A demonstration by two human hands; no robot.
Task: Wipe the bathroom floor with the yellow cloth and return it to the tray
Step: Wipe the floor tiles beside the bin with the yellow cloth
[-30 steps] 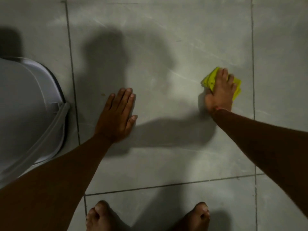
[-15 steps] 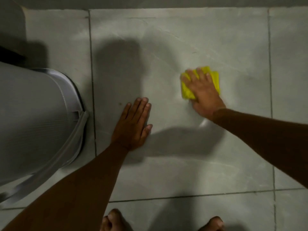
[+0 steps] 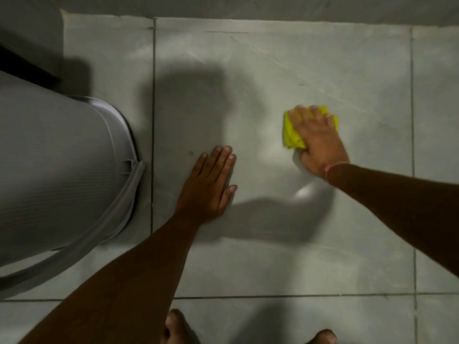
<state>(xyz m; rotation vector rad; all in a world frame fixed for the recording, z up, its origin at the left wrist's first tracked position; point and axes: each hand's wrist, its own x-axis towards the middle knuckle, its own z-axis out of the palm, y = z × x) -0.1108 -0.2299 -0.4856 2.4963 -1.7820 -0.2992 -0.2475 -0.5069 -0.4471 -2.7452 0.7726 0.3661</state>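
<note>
**Yellow cloth pinned to grey tile under the right hand**

Grey tiles make up the floor (image 3: 273, 264), crossed by thin dark grout lines. Nearest the camera, at the bottom edge, the tips of two bare feet show: the left foot (image 3: 176, 327) and the right foot (image 3: 323, 337), both standing on the tile row below the horizontal grout line.

Further out, the left hand (image 3: 207, 186) lies palm down and flat on the large centre tile, fingers straight and pressed close together, thumb held slightly apart on the right side. It holds nothing. Just left of it, beyond a vertical grout line, stands a pale grey plastic bin (image 3: 54, 170) with a curved rim and a strap-like handle hanging along its side; the hand and the bin do not touch.

Beyond and to the right, the right hand (image 3: 319, 142) presses down on the yellow cloth (image 3: 291, 135), fingers slightly spread over its top and blurred. The cloth is bunched and lies on the same centre tile, well apart from the left hand, its yellow edges showing to the left and past the fingertips. A thin band circles the right wrist (image 3: 334, 167).

Farthest away, a darker strip runs along the top of the tiles, where the floor meets the wall base (image 3: 273, 8).
</note>
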